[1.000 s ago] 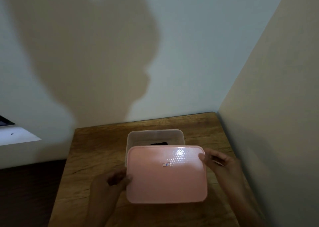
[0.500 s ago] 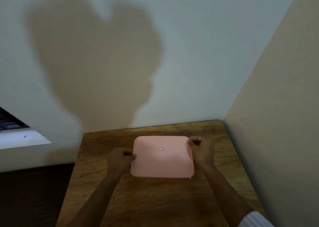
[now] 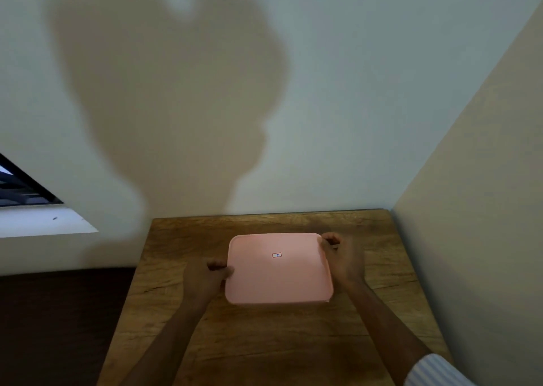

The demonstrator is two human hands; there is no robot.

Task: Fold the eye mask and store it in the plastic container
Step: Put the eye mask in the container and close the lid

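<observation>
Presently our left hand (image 3: 205,277) pinches the pink lid (image 3: 279,268) at its left edge; our right hand (image 3: 340,256) clamps the far right corner; the lid lies between them, covering the plastic container on the wooden table (image 3: 264,341); eye mask unseen, presumably inside

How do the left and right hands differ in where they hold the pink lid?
The left hand grips the pink lid at the middle of its left edge; the right hand grips nearer the far right corner. The left hand sits closer to the camera, the right farther back. Both curl their fingers over the lid's rim, above the wooden table.
</observation>
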